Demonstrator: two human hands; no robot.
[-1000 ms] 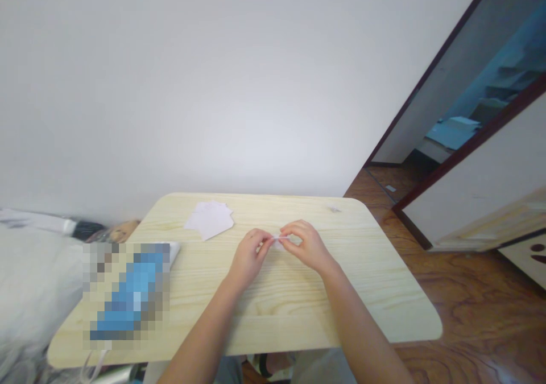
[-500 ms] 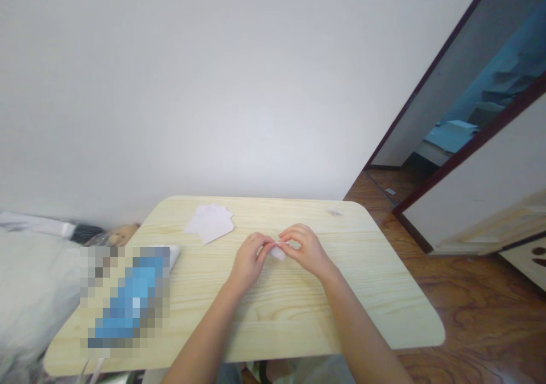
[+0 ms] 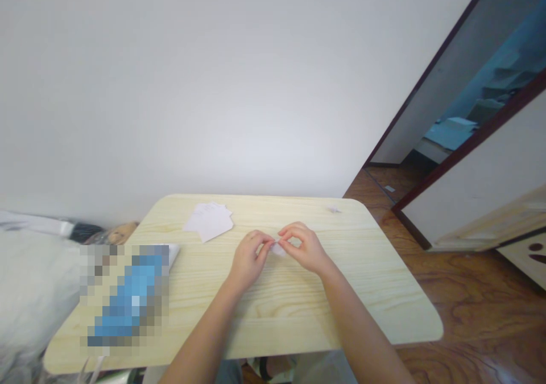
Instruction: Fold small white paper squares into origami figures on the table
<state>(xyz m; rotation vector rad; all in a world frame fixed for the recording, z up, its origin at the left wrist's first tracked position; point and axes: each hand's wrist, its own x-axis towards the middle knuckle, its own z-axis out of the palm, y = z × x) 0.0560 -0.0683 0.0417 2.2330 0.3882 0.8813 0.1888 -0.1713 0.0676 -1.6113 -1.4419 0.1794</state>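
Between my two hands, above the middle of the table, is a small piece of white paper [image 3: 278, 250]. My left hand [image 3: 251, 257] pinches its left side between thumb and fingertips. From the other side my right hand [image 3: 303, 248] pinches it too, so the fingertips of both hands nearly meet. The fingers cover much of the paper, and its folds are too small to make out. Farther back on the left lies a loose stack of white paper sheets [image 3: 211, 223]. A tiny folded paper piece [image 3: 334, 209] rests near the back right corner.
The light wooden table [image 3: 362, 298] has rounded corners and stands against a white wall [image 3: 256, 88]. A blurred-out blue object [image 3: 134, 296] lies on its left side. Left of the table is white bedding [image 3: 38, 287]; on the right are wooden floor [image 3: 464, 298] and a doorway.
The view has shifted very slightly. Both hands keep their pinch on the paper in nearly the same place, with only small finger movement.
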